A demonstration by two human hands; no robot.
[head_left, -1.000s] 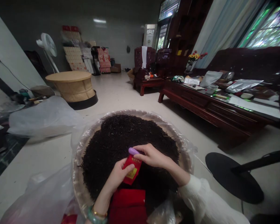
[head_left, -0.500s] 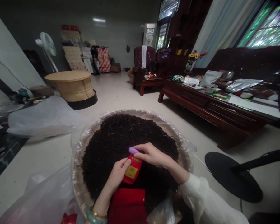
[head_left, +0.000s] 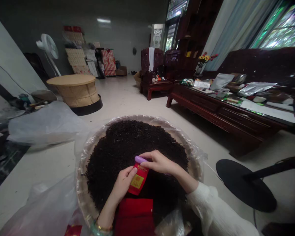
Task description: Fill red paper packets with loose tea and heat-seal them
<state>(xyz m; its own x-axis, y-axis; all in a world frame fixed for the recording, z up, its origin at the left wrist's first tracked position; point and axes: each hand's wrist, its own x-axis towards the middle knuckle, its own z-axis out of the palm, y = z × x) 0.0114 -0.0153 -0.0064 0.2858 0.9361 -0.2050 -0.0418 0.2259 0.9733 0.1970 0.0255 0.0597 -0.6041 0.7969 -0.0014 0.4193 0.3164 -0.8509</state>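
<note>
A small red packet [head_left: 138,179] with a yellow label and gold lettering is pinched at its left edge by my left hand [head_left: 124,182]. My right hand [head_left: 158,161] grips a purple scoop-like tool [head_left: 140,159] whose rounded end lies at the packet's top. Most of the tool is hidden by my fingers; a bit of purple also shows under my wrist. Both hands are above dark dried tea leaves [head_left: 132,141] heaped in a wide, plastic-lined round basket [head_left: 81,183]. Nearer me lie red packets [head_left: 135,216], stacked or overlapping.
Clear plastic [head_left: 46,209] spreads at the lower left, with another red packet [head_left: 73,230] there. A crumpled clear bag [head_left: 172,224] is at the near edge. To the right stand a black round base [head_left: 245,186] and a dark wooden table [head_left: 218,111]. A round wooden-topped stand [head_left: 73,88] is behind left.
The packet and the purple tool have shifted very slightly left and tilt a little differently. Both hands keep their grip; little else has moved.
</note>
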